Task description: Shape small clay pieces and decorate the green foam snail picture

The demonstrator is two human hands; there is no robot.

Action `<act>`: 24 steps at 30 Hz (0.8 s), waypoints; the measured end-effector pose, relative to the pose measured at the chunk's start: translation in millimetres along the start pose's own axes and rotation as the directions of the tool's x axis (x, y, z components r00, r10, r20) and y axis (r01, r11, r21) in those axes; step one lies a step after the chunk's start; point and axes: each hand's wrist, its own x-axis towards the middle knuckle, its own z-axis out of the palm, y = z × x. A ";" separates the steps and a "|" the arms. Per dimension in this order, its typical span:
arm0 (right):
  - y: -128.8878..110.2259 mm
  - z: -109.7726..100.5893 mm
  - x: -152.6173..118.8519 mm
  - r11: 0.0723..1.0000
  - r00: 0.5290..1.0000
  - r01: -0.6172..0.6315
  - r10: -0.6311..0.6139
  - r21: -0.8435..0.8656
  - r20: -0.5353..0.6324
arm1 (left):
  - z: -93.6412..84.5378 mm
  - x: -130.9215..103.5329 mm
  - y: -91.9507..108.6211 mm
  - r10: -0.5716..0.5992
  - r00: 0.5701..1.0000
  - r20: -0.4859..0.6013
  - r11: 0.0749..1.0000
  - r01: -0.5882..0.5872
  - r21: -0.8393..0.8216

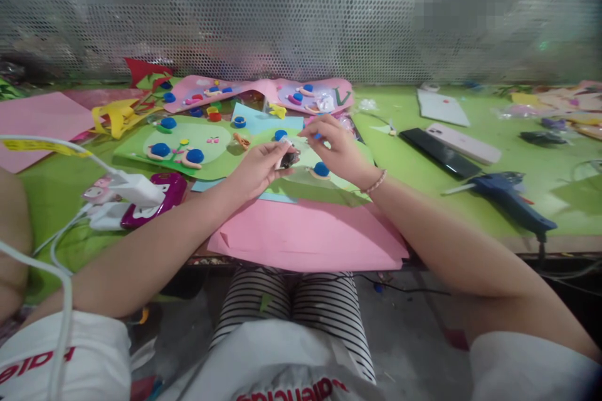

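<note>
In my left hand (258,170) is a small clear plastic packet (288,158) with something dark inside, held between thumb and fingers. Just to its right, my right hand (337,145) has its thumb and fingertips pinched together. What lies in that pinch, if anything, is too small to make out. Under both hands spreads a green paper sheet (219,160) decorated with blue-shelled clay snails. One snail (322,169) sits below my right hand, and another snail (194,156) lies to the left of my left hand.
A blue glue gun (512,197), a black phone (439,153) and a pink phone (464,143) lie at right. To the left are a purple power strip (162,200) with white plugs and yellow paper cutouts (120,118). Pink paper (310,235) overhangs the front edge; perforated metal (291,19) stands behind.
</note>
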 end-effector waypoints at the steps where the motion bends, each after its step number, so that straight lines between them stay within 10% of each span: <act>1: 2.6 -0.2 0.6 0.999 0.999 -0.039 0.038 0.025 0.028 | 0.5 -0.2 0.1 0.003 1.000 -0.003 1.000 -0.003 0.010; 9: 5.5 1.9 1.2 0.903 0.934 -0.344 0.302 0.258 0.189 | 3.5 -0.9 -0.4 -0.033 0.999 -0.006 0.999 0.033 0.031; 20: 8.8 -2.4 5.2 0.453 0.711 -0.694 0.554 0.560 0.433 | 0.7 -1.3 -4.5 0.026 0.996 0.088 0.991 -0.037 0.129; 24: 10.8 -5.7 3.6 0.493 0.757 -0.651 0.474 0.577 0.449 | -0.3 -1.7 -5.1 0.042 0.992 0.115 0.985 -0.060 0.160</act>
